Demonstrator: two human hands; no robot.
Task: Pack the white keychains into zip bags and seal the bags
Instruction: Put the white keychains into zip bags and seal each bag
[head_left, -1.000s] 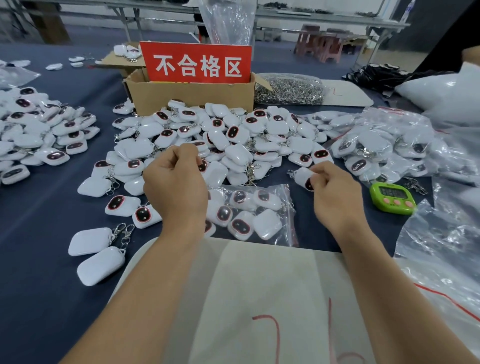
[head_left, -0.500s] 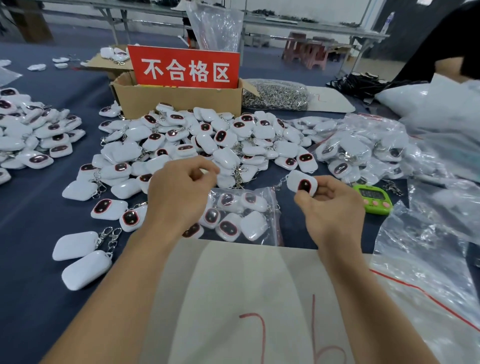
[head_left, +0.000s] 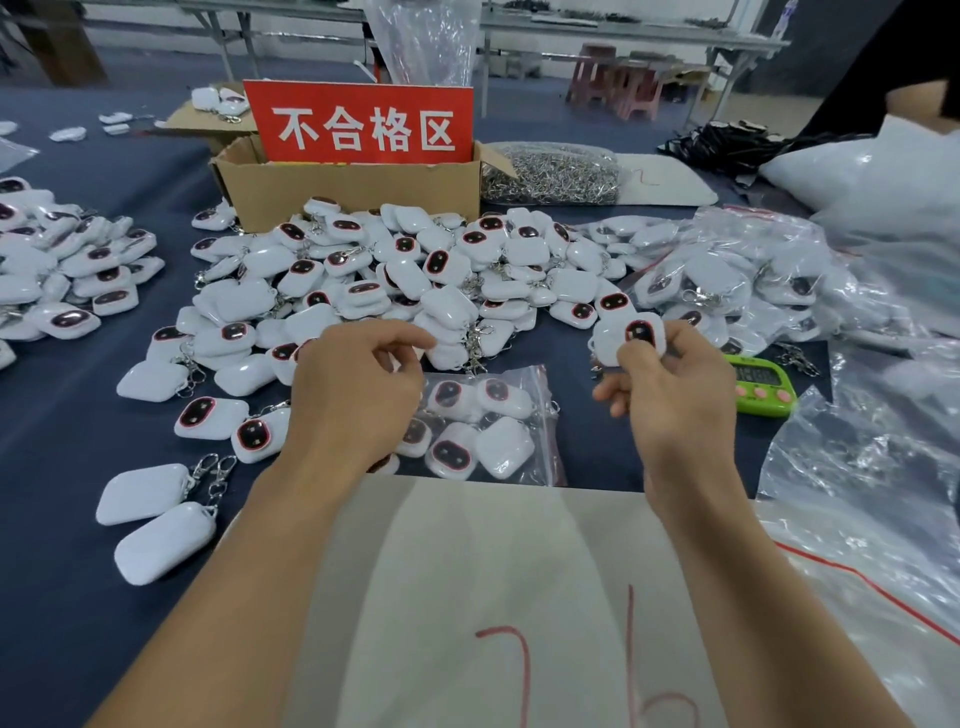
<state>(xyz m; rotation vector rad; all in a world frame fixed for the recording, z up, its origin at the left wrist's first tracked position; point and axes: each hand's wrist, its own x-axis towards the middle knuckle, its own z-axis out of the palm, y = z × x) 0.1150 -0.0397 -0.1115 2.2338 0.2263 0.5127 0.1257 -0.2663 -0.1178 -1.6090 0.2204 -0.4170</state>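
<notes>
Right hand (head_left: 675, 400) pinches one keychain (head_left: 641, 335), just past the bag's (head_left: 498, 431) far right corner. Left hand (head_left: 358, 395) curls over the bag's left edge; whether it grips cannot be told. Likely risk: with the bag's mouth unheld, the keychain snags or slips onto the worktop (head_left: 78, 415).

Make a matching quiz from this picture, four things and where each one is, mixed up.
1. green timer
2. red sign
3. zip bag
4. held keychain

A. sticking up from the cardboard box
B. pinched in the right hand
C. on the table, right of that hand
D. lying flat, partly filled

Pairs: 1-C, 2-A, 3-D, 4-B
</notes>
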